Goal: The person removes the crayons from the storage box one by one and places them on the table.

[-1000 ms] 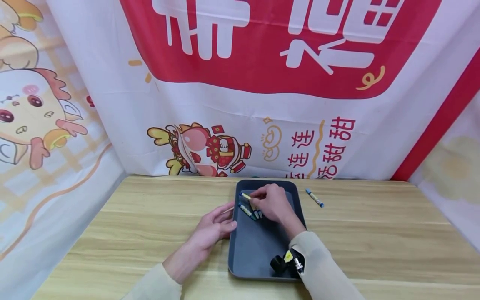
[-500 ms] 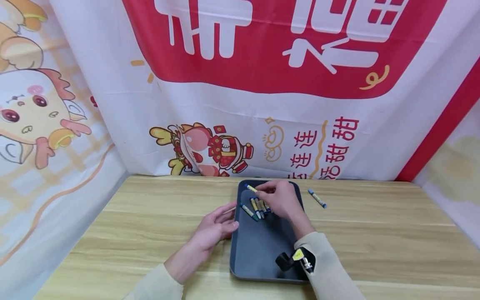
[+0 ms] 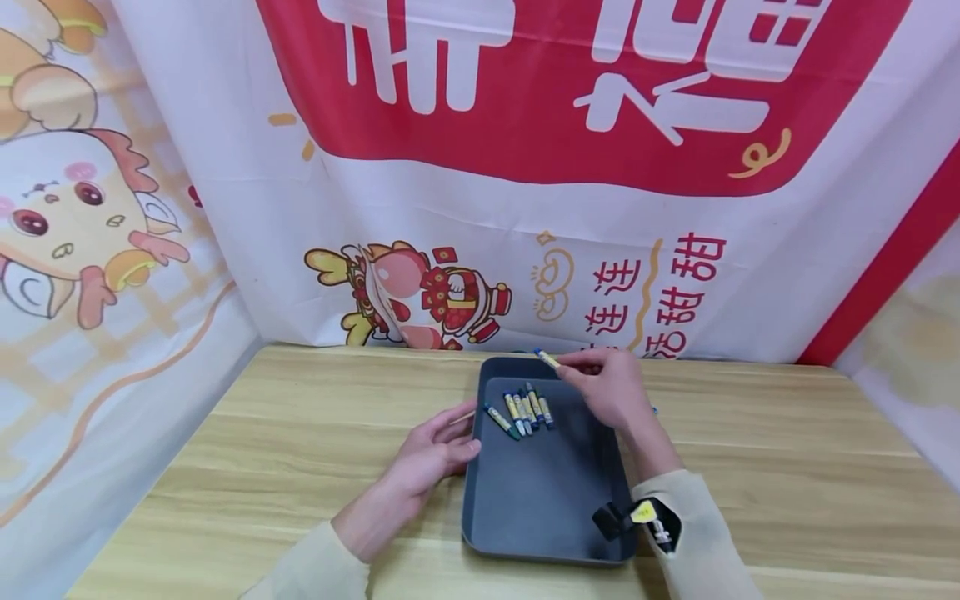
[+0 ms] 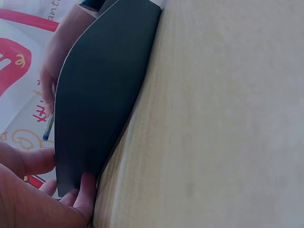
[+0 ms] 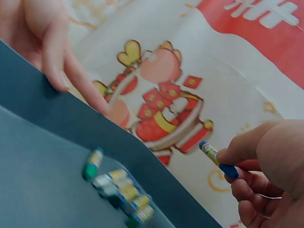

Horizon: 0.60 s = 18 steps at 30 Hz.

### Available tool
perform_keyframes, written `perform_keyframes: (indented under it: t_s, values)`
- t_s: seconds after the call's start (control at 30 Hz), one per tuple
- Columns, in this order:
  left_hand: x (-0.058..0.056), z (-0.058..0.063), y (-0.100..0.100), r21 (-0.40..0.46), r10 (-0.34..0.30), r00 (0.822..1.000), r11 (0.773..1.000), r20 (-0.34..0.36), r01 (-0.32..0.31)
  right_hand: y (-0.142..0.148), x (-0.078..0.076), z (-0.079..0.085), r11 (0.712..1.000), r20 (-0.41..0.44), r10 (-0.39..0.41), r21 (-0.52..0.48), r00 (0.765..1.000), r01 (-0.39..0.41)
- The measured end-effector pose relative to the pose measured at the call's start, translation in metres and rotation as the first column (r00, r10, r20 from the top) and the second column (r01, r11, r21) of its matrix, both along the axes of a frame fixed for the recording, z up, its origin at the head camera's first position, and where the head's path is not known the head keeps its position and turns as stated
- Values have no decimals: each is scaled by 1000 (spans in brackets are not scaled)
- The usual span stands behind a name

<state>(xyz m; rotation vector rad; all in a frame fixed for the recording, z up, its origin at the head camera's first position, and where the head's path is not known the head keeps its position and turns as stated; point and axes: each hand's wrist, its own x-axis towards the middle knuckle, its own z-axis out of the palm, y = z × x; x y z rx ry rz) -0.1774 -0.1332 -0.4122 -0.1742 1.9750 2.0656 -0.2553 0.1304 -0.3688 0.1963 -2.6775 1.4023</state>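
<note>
My right hand (image 3: pixel 611 387) pinches a blue crayon (image 5: pixel 210 153) with a pale yellow wrapper between thumb and fingers, held above the tray's far right rim. Below it lies the dark grey rectangular tray (image 3: pixel 536 500). Several wrapped crayons (image 3: pixel 527 410) rest side by side in its far half, with a green crayon (image 3: pixel 501 421) slanting apart on their left. Against the tray's left side rests my left hand (image 3: pixel 431 450), its fingers loosely extended and touching the wall. In the left wrist view the tray's outer wall (image 4: pixel 99 95) hides the crayons inside.
On the wooden table (image 3: pixel 337 417), right of the tray, a loose crayon shows only its blue end (image 3: pixel 655 410) beside my right hand. A printed cloth (image 3: pixel 465 217) hangs along the table's far edge. A black wrist camera (image 3: pixel 615 521) overhangs the tray's near right corner.
My right hand has lifted the crayon from the tray's far left and carried it right, past the group, uncovering it. The loose table crayon is now mostly covered. My left hand stays in place.
</note>
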Motion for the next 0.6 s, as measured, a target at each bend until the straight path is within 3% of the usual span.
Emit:
perform_keyframes:
  t_s: [0.2, 0.6]
  values:
    - [-2, -1, 0, 7, 1, 1000, 1000, -9, -1, 30, 1, -2, 995, 34, -87, -37, 996, 88]
    - [-3, -1, -2, -1, 9, 1000, 1000, 13, -9, 68, -5, -23, 968, -40, -245, 44, 969, 246]
